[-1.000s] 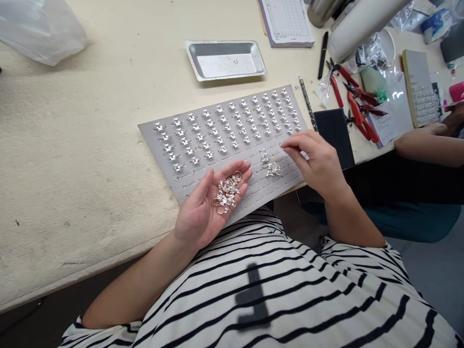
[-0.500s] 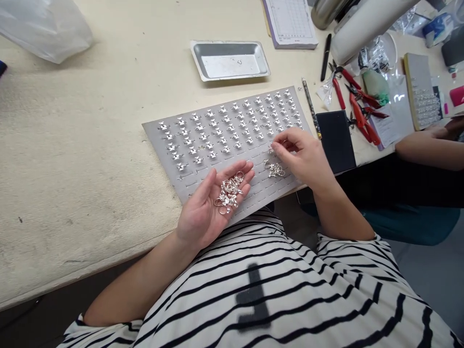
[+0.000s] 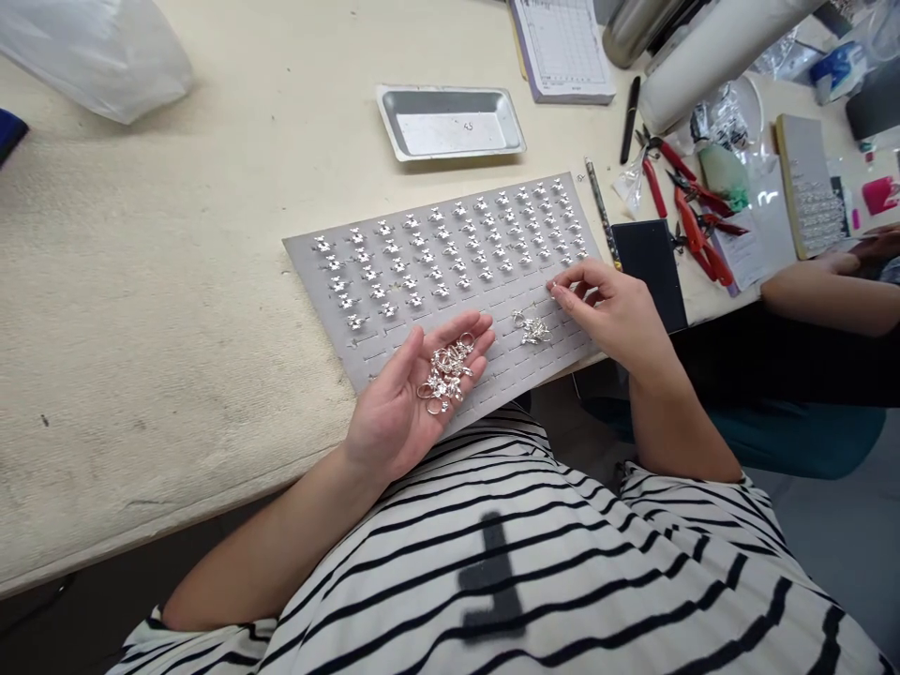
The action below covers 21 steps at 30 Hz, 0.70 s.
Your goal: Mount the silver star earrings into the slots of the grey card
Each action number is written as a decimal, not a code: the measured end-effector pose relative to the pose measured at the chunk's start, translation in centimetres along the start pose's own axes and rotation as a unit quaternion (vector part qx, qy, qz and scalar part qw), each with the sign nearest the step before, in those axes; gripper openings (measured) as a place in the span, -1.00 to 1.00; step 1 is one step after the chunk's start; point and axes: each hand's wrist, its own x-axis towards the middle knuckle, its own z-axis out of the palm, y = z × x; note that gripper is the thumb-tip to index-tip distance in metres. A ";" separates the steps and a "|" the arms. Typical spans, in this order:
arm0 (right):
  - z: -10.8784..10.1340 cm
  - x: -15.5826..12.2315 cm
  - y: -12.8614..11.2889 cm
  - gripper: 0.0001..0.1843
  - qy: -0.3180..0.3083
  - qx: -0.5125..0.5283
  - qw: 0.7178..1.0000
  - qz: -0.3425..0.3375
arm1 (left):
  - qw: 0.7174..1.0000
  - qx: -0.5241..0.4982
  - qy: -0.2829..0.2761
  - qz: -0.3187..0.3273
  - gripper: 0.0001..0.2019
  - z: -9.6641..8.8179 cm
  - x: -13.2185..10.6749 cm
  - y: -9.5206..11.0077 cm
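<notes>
My left hand (image 3: 404, 403) is palm up with its fingers slightly cupped, cradling a heap of silver rings (image 3: 448, 373). Thumb and fingertips of my right hand (image 3: 608, 305) pinch a small silver ring, mostly hidden, above the right side of a grey slotted ring display board (image 3: 485, 375). Rows of silver rings (image 3: 422, 253) with ornamented tops stand upright in the slots across the upper part of this board. A small loose pile of rings (image 3: 532, 328) lies on the board between my hands, closer to the right one. The lower slots show bare lines.
Beyond the board are a metal tray (image 3: 454, 141) and a form pad (image 3: 566, 52). To the right lie a pen (image 3: 631, 120), a patterned pencil (image 3: 603, 214), a dark flat pad (image 3: 652, 272) and red-handled pliers (image 3: 696, 234). Another person's arm (image 3: 833, 291) rests at the far right.
My right hand has shifted right and slightly down, away from the loose pile, with its fingertips still pinched. My left hand stays nearly where it was, the rings in its palm.
</notes>
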 end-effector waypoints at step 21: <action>0.1 2.4 0.7 -0.82 0.001 -0.013 0.999 -0.034 | 1.000 0.018 0.002 -0.006 -0.56 0.1 -0.1 0.0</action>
